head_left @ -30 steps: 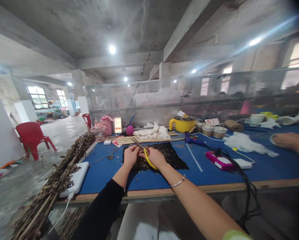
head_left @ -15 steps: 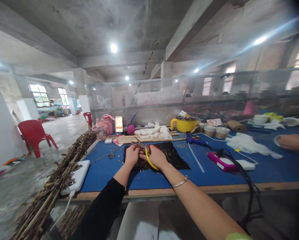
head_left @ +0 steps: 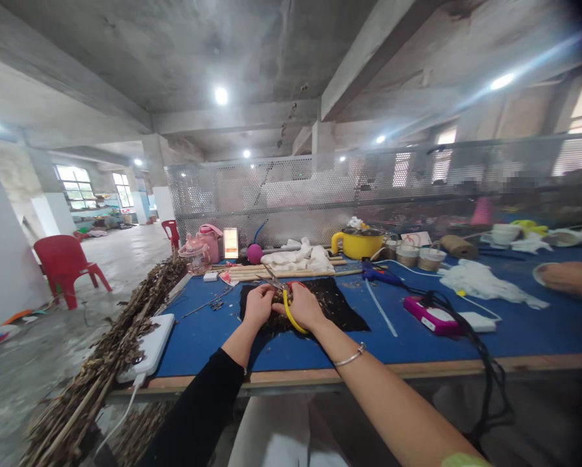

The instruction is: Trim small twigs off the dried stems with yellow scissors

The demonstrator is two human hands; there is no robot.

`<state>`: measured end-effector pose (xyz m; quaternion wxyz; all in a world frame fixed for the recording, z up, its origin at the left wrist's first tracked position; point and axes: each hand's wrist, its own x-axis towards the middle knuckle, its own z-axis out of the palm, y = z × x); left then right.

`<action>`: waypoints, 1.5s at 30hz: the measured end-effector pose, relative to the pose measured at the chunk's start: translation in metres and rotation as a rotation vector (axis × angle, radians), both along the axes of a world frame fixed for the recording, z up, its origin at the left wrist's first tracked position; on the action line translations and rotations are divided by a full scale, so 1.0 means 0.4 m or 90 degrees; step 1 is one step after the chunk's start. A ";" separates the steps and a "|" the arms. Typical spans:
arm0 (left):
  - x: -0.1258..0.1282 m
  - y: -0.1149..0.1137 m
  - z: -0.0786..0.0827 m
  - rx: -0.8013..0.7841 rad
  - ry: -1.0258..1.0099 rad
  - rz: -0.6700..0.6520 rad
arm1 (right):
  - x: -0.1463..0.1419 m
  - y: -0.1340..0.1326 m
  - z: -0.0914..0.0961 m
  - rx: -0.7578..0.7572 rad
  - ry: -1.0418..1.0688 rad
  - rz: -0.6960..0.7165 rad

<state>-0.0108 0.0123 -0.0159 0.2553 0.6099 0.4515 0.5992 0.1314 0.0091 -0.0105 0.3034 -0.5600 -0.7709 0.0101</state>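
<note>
My right hand [head_left: 304, 306] is closed around yellow-handled scissors [head_left: 291, 311], whose metal blades point up and to the left, apart from each other. Close by on the left, my left hand [head_left: 259, 305] is closed with its fingertips pinched together near the blades; what it holds is too small to make out. Both hands are above a black cloth [head_left: 342, 308] strewn with small dry plant bits. The cloth lies on the blue table top [head_left: 291, 353].
Dried stalks [head_left: 100, 350] and a white power bank [head_left: 154, 344] line the left edge. Behind are wooden sticks [head_left: 266, 275], white gloves [head_left: 300, 256] and a yellow pot [head_left: 361, 244]. To the right lie a blue glue gun [head_left: 381, 274], a magenta box [head_left: 429, 316] and another person's hand [head_left: 566, 279].
The scissor blades stand slightly farther apart and more raised than before. My hands stay in nearly the same place; the view has shifted very slightly.
</note>
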 end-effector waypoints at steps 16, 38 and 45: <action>-0.001 -0.021 0.021 -0.016 0.081 0.052 | -0.007 -0.015 0.017 -0.102 -0.004 -0.031; -0.004 -0.019 0.027 -0.079 0.045 0.146 | 0.001 0.005 -0.006 -0.078 -0.008 -0.019; -0.003 -0.030 0.033 -0.029 0.102 0.120 | 0.000 -0.002 0.004 -0.087 -0.025 -0.025</action>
